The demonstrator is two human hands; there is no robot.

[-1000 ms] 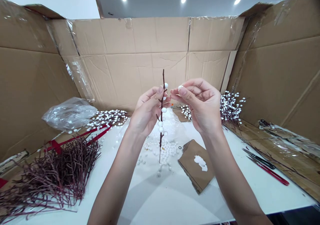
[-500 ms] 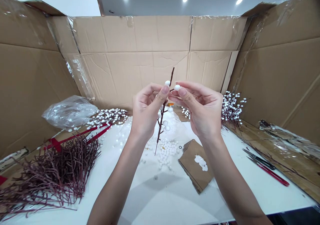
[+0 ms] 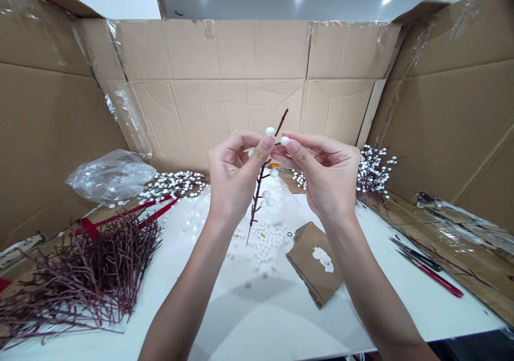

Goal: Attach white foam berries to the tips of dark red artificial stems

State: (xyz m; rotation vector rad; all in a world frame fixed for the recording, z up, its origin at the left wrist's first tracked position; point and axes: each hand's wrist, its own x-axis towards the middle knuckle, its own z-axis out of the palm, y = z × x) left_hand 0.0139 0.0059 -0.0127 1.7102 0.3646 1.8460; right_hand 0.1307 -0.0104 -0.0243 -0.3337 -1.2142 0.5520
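Observation:
Raised in front of me, my left hand pinches a thin dark-red twig that leans to the right and carries several small white foam balls. My right hand pinches one white foam ball between thumb and forefinger, right against a side shoot of the twig, beside another ball that sits on the twig. Below the hands, a heap of loose white foam balls lies on the white table.
A pile of bare dark-red twigs lies at the left. A cardboard scrap with a blob of white glue is at centre right. Finished beaded twigs stand at the back. Red-handled scissors lie at the right; a plastic bag at the left. Cardboard walls surround the table.
The twig has tilted from upright to leaning right. My right hand has brought its foam ball in against the twig's side shoot.

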